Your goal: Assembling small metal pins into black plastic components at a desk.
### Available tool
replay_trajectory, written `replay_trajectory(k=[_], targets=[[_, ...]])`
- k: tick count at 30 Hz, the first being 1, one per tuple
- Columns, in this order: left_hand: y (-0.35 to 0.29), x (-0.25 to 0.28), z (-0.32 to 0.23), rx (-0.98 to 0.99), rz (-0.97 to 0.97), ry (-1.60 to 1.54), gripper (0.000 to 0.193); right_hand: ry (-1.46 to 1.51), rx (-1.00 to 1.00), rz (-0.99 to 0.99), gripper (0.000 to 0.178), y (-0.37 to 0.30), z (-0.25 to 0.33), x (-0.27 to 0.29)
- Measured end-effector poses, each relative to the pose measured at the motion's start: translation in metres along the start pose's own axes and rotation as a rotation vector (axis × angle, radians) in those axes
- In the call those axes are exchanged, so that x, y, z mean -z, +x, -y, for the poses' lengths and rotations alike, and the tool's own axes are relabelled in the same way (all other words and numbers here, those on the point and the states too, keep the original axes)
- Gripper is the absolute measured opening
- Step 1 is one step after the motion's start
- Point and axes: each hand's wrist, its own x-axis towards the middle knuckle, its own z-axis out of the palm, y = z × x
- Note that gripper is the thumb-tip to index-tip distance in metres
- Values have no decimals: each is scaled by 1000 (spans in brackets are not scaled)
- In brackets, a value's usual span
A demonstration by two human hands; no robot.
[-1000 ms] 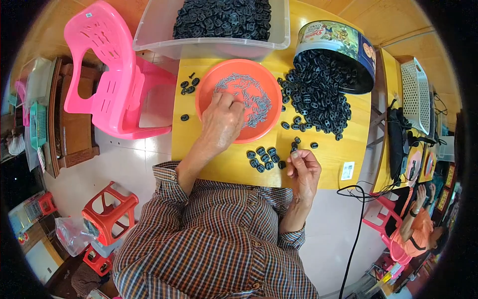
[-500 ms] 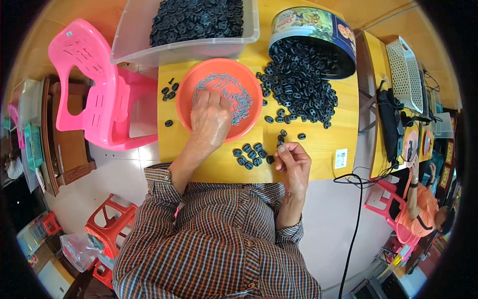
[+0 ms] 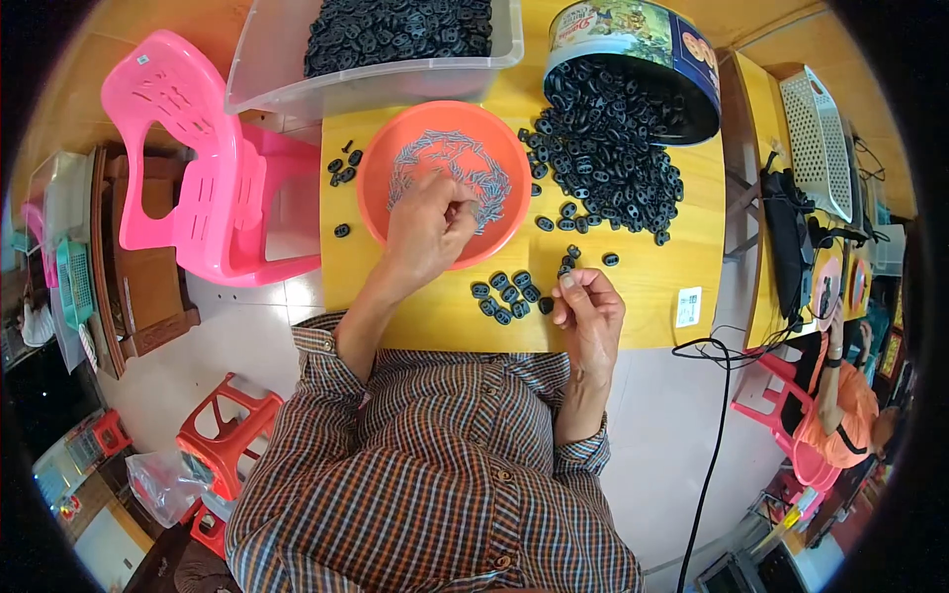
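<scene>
My left hand [image 3: 427, 229] is over the near part of an orange-red bowl [image 3: 372, 188], its thumb and fingers pressed together. Small grey screws [image 3: 486, 186] lie in a ring inside the bowl. Whatever the fingertips hold is too small or hidden to make out. Near the table's front edge, my right hand [image 3: 593, 318] pinches a small black oval plastic piece [image 3: 566, 269] between thumb and fingers. More such two-holed pieces sit just beyond its fingertips. To its left lies a small cluster of black oval pieces [image 3: 505, 296].
A large heap of black pieces [image 3: 621, 183] spills from a round tin [image 3: 682, 59] tipped on its side. Behind the bowl stands a clear plastic bin [image 3: 395, 91] of black pieces. A pink chair [image 3: 198, 198] is at the left; a cable [image 3: 714, 425] hangs at the right.
My left hand has drawn up slightly from the screws, its fingers turned more to the right and pinched. The right hand keeps its hold. The whole view has shifted a little.
</scene>
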Motion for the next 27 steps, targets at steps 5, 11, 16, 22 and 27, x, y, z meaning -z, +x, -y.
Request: replay_trajectory(k=[5,11,16,22,27], targets=[[-11,-1,-17,315,327,-624,6,-35,76,19,3,-5,2,-19],[-24,-16,-38,377,578,-878,6,103,204,53,7,-1,-6,-24],[-31,-28,-43,334,621,-784,8,164,232,31,9,-1,-9,-23],[-33,-35,-51,369,627,-973,11,216,245,24,8,-1,-11,-18],[-34,-39,-49,336,637,-1045,12,256,216,33,10,-1,-11,-16]])
